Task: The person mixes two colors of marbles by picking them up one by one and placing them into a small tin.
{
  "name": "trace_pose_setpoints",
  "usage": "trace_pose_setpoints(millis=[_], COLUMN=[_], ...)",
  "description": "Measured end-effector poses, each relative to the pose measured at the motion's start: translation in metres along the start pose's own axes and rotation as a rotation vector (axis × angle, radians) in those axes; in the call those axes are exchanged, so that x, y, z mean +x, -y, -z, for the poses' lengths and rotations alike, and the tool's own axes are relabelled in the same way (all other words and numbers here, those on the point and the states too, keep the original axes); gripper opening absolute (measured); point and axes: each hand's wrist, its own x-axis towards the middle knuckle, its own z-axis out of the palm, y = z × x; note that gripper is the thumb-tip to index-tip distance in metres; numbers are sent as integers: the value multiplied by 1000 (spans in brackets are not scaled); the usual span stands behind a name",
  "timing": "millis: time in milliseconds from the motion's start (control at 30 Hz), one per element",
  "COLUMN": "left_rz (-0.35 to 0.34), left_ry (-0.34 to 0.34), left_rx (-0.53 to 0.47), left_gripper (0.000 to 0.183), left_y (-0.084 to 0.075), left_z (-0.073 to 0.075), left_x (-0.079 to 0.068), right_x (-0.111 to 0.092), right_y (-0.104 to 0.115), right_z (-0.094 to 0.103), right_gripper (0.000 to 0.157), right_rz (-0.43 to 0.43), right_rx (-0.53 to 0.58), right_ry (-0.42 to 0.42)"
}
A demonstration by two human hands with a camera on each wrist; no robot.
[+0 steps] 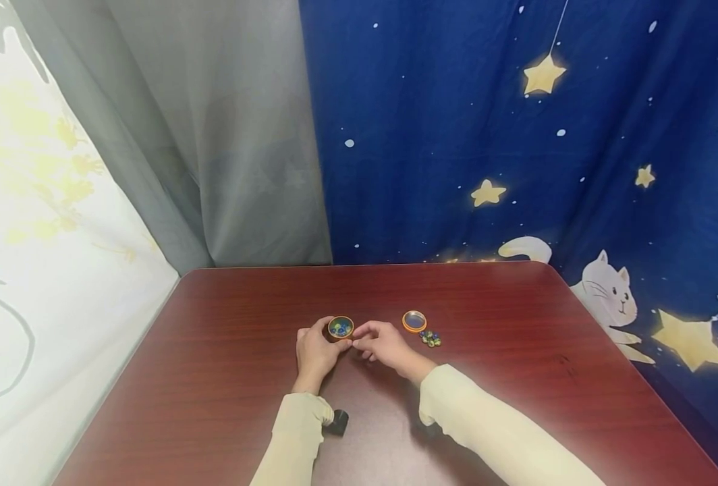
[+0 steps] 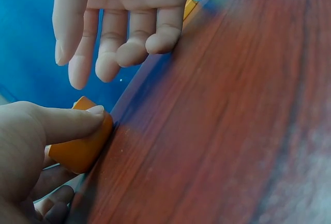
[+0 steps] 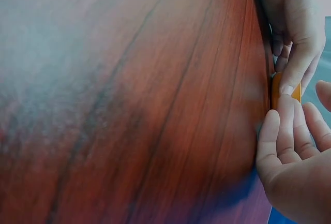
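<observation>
Leftmost, saw a pale hanging cloth, then a gray curtain falling behind the reddish-brown surface. Moving right, came to a cream left sleeve with a black object beside its cuff, too indistinct to identify. Just beyond, found the left hand curled round a small orange container, fingers clamped on it, thumb pressed against the outer wall. Saw this container upright on the surface between both hands, rim upward, with blue and yellow-green marbles lying inside. Close by, noted the right hand, reaching in from a cream right sleeve; in the left wrist view, made out its fingers loosely bent, slightly apart from one another and clear of the container. Could not tell touching from mere nearness between these fingertips and the left thumb. Farther right, saw a round orange-rimmed piece lying on the surface, and just beside it, toward the near right, a small cluster of loose marbles in similar colors. Last, took in a dark blue curtain printed with yellow stars and a white cat.
</observation>
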Motion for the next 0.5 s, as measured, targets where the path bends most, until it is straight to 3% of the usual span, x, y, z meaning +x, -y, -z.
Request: trace_pose_setpoints(millis=[367, 500], left_rz=[7, 4], left_ry=[-1, -5], left_rx=[11, 12], left_gripper=[66, 66], left_y=[-1, -1], left_z=[0, 0], left_x=[-4, -6], right_x=[-13, -24], right_y=[5, 18], right_z=[5, 4], right_gripper=[19, 20], right_rz=[31, 40], right_rx=[-2, -20], right_ry=[8, 9])
